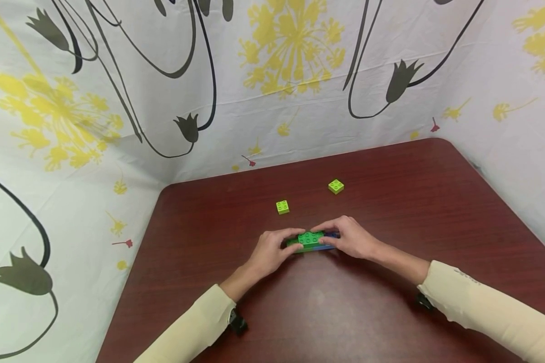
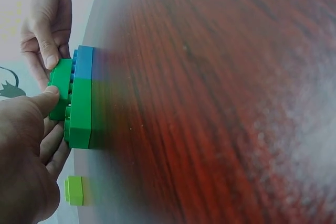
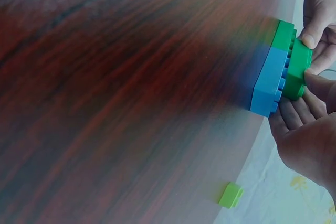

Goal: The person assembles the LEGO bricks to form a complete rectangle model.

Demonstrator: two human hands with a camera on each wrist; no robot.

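Note:
A green toy building brick [image 1: 310, 238] lies across the seam of two bricks standing end to end on the table, a lower green brick [image 2: 80, 114] and a blue brick [image 3: 268, 80]. Studs of the lower pair show beneath it in both wrist views, so it is not seated flush. My left hand [image 1: 269, 250] pinches the upper brick near its left end, thumb on the near side. At its right end, my right hand [image 1: 351, 238] pinches it too, thumb in front. The far-side fingertips are partly hidden behind the bricks.
Two small lime-green bricks stand farther back on the dark red wooden table [image 1: 209, 222]: one lime brick [image 1: 282, 207] behind the left hand, another lime brick [image 1: 336, 186] farther right. A white patterned cloth [image 1: 236, 75] hangs along the table's back and sides.

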